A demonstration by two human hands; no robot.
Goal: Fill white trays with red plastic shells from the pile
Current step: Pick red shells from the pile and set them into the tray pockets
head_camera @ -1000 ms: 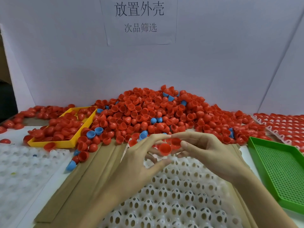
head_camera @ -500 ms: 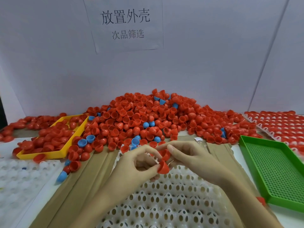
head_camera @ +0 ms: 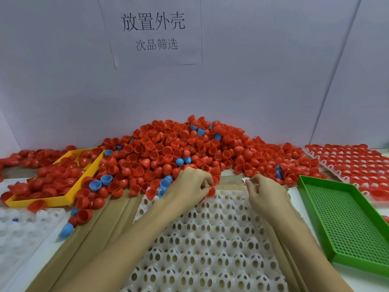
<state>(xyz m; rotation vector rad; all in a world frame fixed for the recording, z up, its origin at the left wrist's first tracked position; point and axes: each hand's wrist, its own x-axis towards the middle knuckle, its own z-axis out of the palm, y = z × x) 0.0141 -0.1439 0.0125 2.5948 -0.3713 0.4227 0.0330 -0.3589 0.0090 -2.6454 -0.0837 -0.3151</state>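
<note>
White walls stand behind the surface (head_camera: 357,280), and a paper sign (head_camera: 153,31) with dark writing hangs on the back one. Against that wall sits a big pile of red shells (head_camera: 179,148), with a few blue shells (head_camera: 101,182) mixed in.

In front of the pile lies a white tray (head_camera: 210,249) full of round holes, resting on brown cardboard (head_camera: 101,232). Both hands reach to its far edge. The left hand (head_camera: 189,186) has its fingers curled and pinches a red shell (head_camera: 211,191) right at the edge of the tray — the shell touches the top row of holes. The right hand (head_camera: 263,192) is just beside it, with fingers curled in; I cannot tell if it holds anything.

On the left, a yellow tray (head_camera: 61,200) holds more red shells. On the right sits a green tray (head_camera: 345,224) with tiny holes, and behind it a filled tray (head_camera: 357,163) — white, with red shells in rows.
</note>
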